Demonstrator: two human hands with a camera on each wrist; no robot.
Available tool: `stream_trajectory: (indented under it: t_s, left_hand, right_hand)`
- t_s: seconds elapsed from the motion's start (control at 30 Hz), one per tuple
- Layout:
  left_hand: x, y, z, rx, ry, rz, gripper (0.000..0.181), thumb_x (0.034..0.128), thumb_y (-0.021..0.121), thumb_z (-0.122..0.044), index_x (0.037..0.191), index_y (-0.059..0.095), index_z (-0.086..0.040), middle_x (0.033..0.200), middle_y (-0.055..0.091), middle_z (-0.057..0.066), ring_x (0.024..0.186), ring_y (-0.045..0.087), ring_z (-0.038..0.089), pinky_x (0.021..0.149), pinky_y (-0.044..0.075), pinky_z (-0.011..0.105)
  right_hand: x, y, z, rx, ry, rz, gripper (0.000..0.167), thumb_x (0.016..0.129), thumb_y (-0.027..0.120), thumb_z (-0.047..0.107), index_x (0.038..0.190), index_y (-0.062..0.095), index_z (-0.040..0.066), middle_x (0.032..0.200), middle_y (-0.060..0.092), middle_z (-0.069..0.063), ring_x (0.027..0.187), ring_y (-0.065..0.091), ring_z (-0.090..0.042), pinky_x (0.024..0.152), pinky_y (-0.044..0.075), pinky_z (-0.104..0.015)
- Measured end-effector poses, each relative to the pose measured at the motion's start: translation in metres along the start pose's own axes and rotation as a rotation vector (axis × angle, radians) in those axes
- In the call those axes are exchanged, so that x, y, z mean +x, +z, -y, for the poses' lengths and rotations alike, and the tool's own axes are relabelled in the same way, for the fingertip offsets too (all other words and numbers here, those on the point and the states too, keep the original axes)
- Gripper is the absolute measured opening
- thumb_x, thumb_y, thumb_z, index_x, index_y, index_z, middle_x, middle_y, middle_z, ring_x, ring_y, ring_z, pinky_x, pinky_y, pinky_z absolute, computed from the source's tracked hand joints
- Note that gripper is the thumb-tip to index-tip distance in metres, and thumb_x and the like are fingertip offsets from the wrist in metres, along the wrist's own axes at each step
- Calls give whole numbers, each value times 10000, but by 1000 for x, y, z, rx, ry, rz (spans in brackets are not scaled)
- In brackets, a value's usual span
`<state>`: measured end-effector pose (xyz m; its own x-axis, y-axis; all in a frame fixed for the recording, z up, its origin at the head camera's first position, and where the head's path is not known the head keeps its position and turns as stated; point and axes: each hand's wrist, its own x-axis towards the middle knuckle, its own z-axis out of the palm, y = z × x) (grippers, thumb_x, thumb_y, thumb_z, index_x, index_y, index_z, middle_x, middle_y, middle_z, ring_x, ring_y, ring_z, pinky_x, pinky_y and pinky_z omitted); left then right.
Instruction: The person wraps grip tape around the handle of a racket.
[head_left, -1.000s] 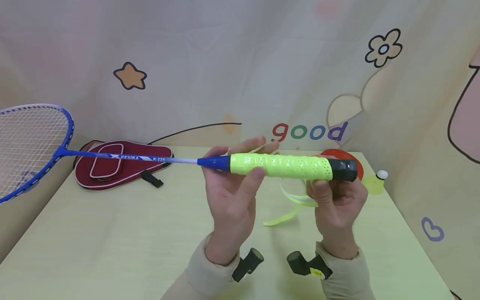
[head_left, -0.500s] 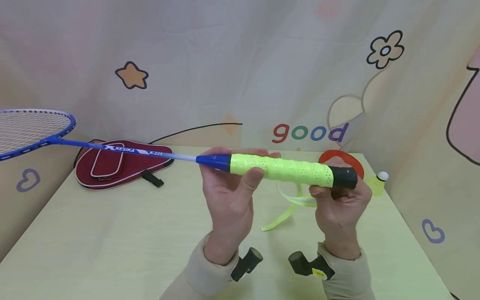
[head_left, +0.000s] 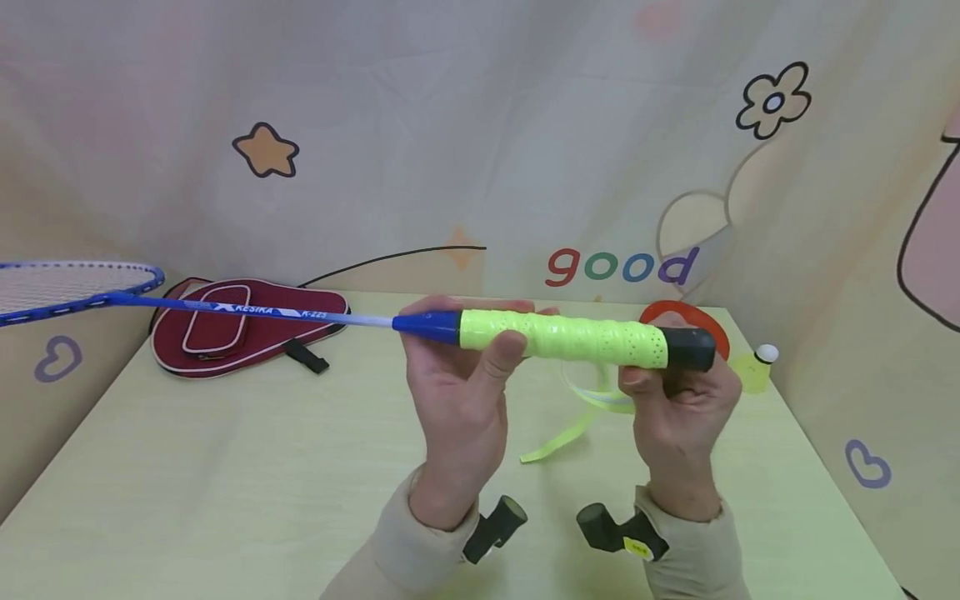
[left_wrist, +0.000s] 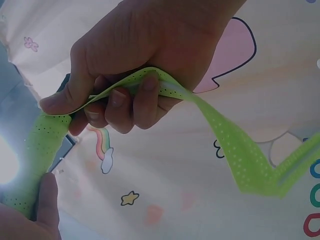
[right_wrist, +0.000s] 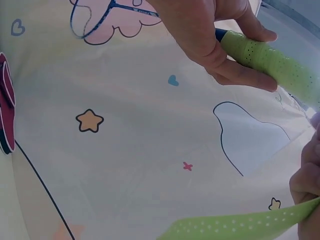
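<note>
The racket (head_left: 360, 320) is held level above the counter (head_left: 247, 467), its yellow-green wrapped handle (head_left: 570, 337) running between the person's hands. The left hand (head_left: 457, 408) is clamped on the handle beside the blue cone (head_left: 427, 326), thumb on the near side and fingers behind. The right hand (head_left: 678, 421) lies against the handle near its black end (head_left: 690, 350), fingers curled and thumb pinching the tape strip (left_wrist: 230, 135). On the counter at the far left lies a maroon racket bag (head_left: 273, 340) with a white-edged pocket (head_left: 213, 335) on its front; what is inside either is hidden. A red round object (head_left: 705, 321) lies behind the right hand, partly covered by it, and a yellow shuttlecock (head_left: 752, 371) stands near the counter's right edge. The head view mostly hides the strip behind the handle and right hand; the left wrist view shows it passing under the thumb, across the curled fingers and away in a sharp fold. The head view cuts off the racket's strung end, while the right wrist view shows more of its blue frame (right_wrist: 103, 23).
</note>
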<state>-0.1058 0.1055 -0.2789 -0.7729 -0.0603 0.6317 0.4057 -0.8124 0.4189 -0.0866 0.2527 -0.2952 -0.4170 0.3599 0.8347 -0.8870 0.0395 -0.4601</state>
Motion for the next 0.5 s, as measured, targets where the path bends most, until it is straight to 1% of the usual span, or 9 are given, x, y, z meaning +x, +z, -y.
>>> stream_trajectory:
  t_s: [0.1, 0.23, 0.33, 0.4, 0.5]
  left_hand:
    - [-1, 0, 0, -10, -18, -23, 454, 857, 739, -107, 1144, 387, -111, 1017, 674, 108, 922, 691, 277, 837, 558, 534]
    - [-1, -1, -2, 10, -49, -64, 472, 841, 759, -147, 1121, 381, -107, 1008, 665, 115, 923, 689, 274, 819, 582, 455]
    - [-1, -1, -4, 23, -62, -94, 486, 833, 770, -167, 1111, 376, -106, 995, 665, 116, 914, 690, 266, 804, 591, 411]
    - [-1, -2, -4, 31, -62, -107, 494, 827, 777, -167, 1108, 376, -106, 989, 667, 115, 914, 690, 258, 790, 596, 393]
    - [0, -3, -4, 41, -58, -109, 497, 829, 777, -160, 1116, 376, -97, 980, 668, 115, 904, 692, 253, 765, 601, 388]
  right_hand:
    - [1, 0, 1, 30, 3, 20, 466, 746, 858, 178, 868, 588, -181, 686, 530, -98, 566, 463, -134, 477, 336, -174]
    - [0, 0, 0, 40, -12, 44, 469, 745, 856, 180, 889, 598, -184, 701, 547, -105, 623, 491, -155, 538, 401, -181]
    - [0, 1, -2, 35, -24, 61, 455, 748, 852, 169, 886, 597, -181, 718, 556, -108, 643, 502, -158, 556, 422, -177]
    - [-1, 1, -3, 34, -31, 73, 434, 752, 848, 150, 883, 596, -178, 728, 560, -109, 644, 499, -156, 546, 407, -174]
    - [-1, 0, -4, 29, -39, 86, 404, 758, 843, 130, 880, 602, -171, 735, 566, -113, 641, 492, -156, 530, 376, -175]
